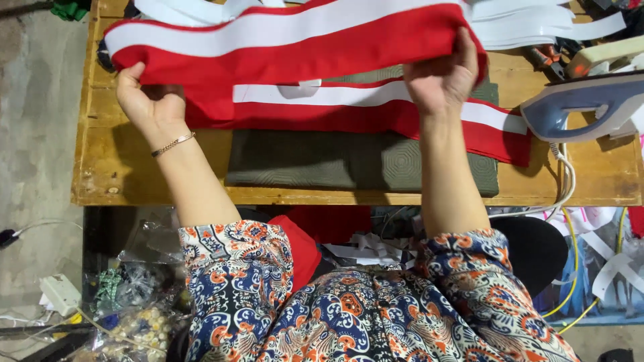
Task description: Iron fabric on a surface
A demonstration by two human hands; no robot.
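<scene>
Left hand (pixel 153 100): closed on the left end of the red fabric band (pixel 349 50), thumb up over the top edge, fingers hidden behind the cloth; thin bracelet at the wrist

Right hand (pixel 443 77): closed on the right end of the same band, fingers curled over the fold, upper right of centre

Band: red with a white stripe (pixel 282 30) along its length, held stretched between both hands above the table (pixel 201 144), across the upper part of the frame

Beneath: a second red piece with white stripe (pixel 376 110) lies flat on a dark olive pad (pixel 315 161), running out to the right past the pad's edge

Doing it well: my judgement – keep even tension from both ends so the stripe stays straight, and bring the held edges level with the piece below before lowering

Edges: pad's near edge sits close to the table's front edge; bare wood shows to the left of the pad

Right side: a blue-grey iron (pixel 587 107) rests just beside the flat piece, cord (pixel 567 181) trailing off the front edge – crowded there

Open room: more on the left than the right

Upper right: stacked white strips (pixel 537 23), tools beside them
</scene>
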